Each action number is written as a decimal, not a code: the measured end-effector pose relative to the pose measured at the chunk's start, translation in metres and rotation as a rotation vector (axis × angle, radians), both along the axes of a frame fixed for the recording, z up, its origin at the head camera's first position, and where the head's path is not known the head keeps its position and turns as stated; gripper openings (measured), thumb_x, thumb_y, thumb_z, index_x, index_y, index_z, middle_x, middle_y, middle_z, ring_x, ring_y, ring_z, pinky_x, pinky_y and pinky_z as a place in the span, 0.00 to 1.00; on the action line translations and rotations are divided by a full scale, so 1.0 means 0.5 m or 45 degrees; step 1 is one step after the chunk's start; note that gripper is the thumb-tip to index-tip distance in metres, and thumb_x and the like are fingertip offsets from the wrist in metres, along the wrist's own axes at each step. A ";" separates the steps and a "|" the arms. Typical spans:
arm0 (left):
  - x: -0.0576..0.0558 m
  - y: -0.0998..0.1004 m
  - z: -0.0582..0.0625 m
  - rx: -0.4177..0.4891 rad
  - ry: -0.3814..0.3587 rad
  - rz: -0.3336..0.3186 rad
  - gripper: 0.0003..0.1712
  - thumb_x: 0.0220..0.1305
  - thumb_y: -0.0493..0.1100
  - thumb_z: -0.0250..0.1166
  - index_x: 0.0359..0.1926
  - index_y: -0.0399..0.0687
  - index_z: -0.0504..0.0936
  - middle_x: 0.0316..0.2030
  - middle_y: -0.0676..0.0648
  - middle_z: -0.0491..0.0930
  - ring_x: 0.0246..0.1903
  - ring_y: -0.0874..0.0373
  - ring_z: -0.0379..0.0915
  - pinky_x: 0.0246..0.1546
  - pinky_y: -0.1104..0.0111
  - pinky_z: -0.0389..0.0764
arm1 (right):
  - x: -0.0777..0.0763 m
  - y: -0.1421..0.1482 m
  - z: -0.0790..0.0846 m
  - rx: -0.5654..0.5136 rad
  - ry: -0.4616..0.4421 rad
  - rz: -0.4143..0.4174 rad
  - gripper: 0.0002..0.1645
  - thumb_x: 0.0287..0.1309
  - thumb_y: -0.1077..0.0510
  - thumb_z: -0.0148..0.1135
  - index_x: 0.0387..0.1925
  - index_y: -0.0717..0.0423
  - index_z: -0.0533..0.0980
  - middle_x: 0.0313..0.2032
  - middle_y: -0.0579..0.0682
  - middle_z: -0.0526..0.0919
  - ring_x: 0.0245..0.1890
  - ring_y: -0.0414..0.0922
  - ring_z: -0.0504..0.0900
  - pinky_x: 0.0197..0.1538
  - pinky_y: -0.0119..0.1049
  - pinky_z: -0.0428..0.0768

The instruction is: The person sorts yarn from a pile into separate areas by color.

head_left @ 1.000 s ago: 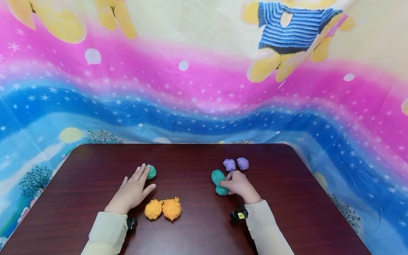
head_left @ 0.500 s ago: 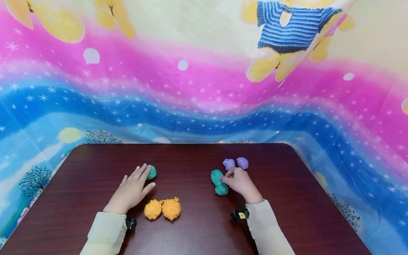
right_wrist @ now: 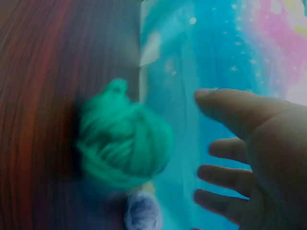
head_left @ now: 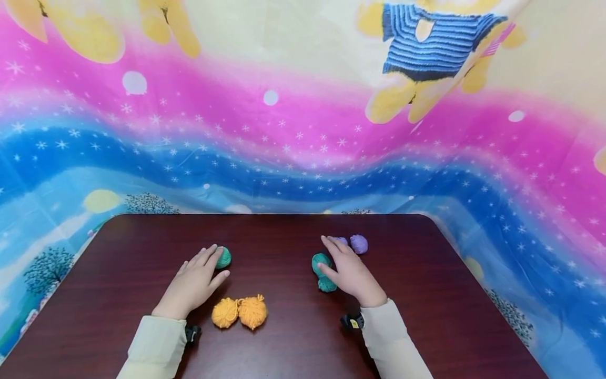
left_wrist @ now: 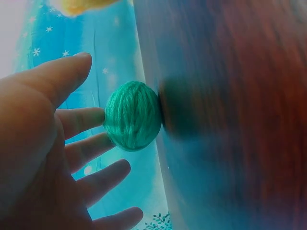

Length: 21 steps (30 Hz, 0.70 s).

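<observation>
My left hand (head_left: pixel 191 284) reaches over the table with fingers spread. Its fingertips lie at a small green yarn ball (head_left: pixel 224 258); in the left wrist view this ball (left_wrist: pixel 133 116) sits on the table beside the fingers. At the right, my right hand (head_left: pixel 352 273) is held with straight fingers and nothing in its grasp. Its thumb overlaps two green yarn balls (head_left: pixel 326 285) lying against each other. In the right wrist view the nearer green ball (right_wrist: pixel 124 141) is apart from the fingers. Behind the right hand are two purple yarn balls (head_left: pixel 359 244), one partly hidden by its fingers.
Two orange yarn balls (head_left: pixel 253 312) lie side by side near the left hand, toward the front. The dark wooden table (head_left: pixel 284 347) has rounded far corners, and a printed cloth backdrop (head_left: pixel 293 131) hangs right behind its far edge.
My right hand has let go of the green yarn balls, straightened its fingers and lifted over them, covering part of one purple ball. My left hand stays at its green ball.
</observation>
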<state>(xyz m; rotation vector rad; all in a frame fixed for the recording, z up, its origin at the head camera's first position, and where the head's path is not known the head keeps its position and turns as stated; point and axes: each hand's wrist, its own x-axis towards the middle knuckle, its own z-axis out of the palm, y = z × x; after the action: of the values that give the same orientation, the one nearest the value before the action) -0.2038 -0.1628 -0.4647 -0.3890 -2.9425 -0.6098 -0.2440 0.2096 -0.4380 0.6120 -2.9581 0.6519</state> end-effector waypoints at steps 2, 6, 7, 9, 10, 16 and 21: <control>0.001 0.001 0.002 -0.002 0.001 -0.001 0.37 0.75 0.52 0.60 0.75 0.36 0.64 0.73 0.31 0.61 0.72 0.30 0.55 0.65 0.31 0.59 | -0.004 0.005 -0.005 0.057 0.067 -0.003 0.44 0.71 0.43 0.60 0.79 0.54 0.57 0.76 0.58 0.59 0.76 0.61 0.57 0.71 0.63 0.61; 0.001 0.002 0.004 -0.003 -0.002 0.001 0.37 0.75 0.52 0.60 0.74 0.36 0.64 0.73 0.31 0.61 0.72 0.30 0.56 0.65 0.31 0.59 | -0.013 0.021 -0.015 0.141 0.161 -0.056 0.43 0.74 0.39 0.53 0.79 0.54 0.55 0.78 0.58 0.57 0.78 0.60 0.51 0.73 0.68 0.50; 0.002 0.002 0.004 -0.004 0.002 0.002 0.36 0.75 0.52 0.60 0.74 0.36 0.65 0.73 0.31 0.61 0.71 0.30 0.56 0.65 0.32 0.59 | -0.015 0.025 -0.017 0.154 0.170 -0.076 0.43 0.74 0.39 0.52 0.79 0.53 0.55 0.78 0.57 0.56 0.78 0.60 0.50 0.73 0.68 0.48; 0.002 0.001 0.003 -0.006 0.021 0.002 0.36 0.74 0.51 0.61 0.74 0.35 0.65 0.72 0.31 0.62 0.71 0.30 0.57 0.65 0.32 0.60 | -0.020 0.036 -0.020 0.179 0.172 -0.118 0.43 0.74 0.38 0.52 0.80 0.53 0.54 0.78 0.57 0.55 0.79 0.59 0.48 0.74 0.68 0.45; 0.003 0.000 0.002 -0.007 0.034 0.004 0.36 0.74 0.50 0.61 0.73 0.35 0.66 0.72 0.31 0.63 0.71 0.31 0.58 0.64 0.32 0.61 | -0.023 0.042 -0.022 0.188 0.165 -0.138 0.44 0.74 0.37 0.52 0.80 0.52 0.54 0.79 0.57 0.54 0.79 0.59 0.47 0.74 0.67 0.43; 0.004 0.000 0.001 -0.006 0.119 0.022 0.33 0.71 0.46 0.65 0.70 0.34 0.69 0.69 0.31 0.68 0.67 0.32 0.65 0.61 0.37 0.70 | -0.040 0.085 -0.036 0.237 0.100 -0.208 0.47 0.74 0.37 0.52 0.80 0.57 0.51 0.79 0.59 0.50 0.79 0.60 0.43 0.75 0.66 0.44; 0.000 0.002 0.002 -0.025 0.154 0.073 0.32 0.69 0.44 0.68 0.68 0.34 0.72 0.65 0.32 0.73 0.60 0.33 0.72 0.52 0.40 0.78 | -0.051 0.116 -0.047 0.225 0.057 -0.215 0.49 0.73 0.37 0.53 0.80 0.61 0.49 0.79 0.61 0.48 0.79 0.62 0.43 0.75 0.65 0.45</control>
<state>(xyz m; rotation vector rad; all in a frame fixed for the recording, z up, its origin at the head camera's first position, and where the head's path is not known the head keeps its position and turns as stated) -0.2036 -0.1618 -0.4635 -0.3300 -2.8354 -0.5313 -0.2694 0.2676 -0.4616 0.3752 -3.0022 0.3610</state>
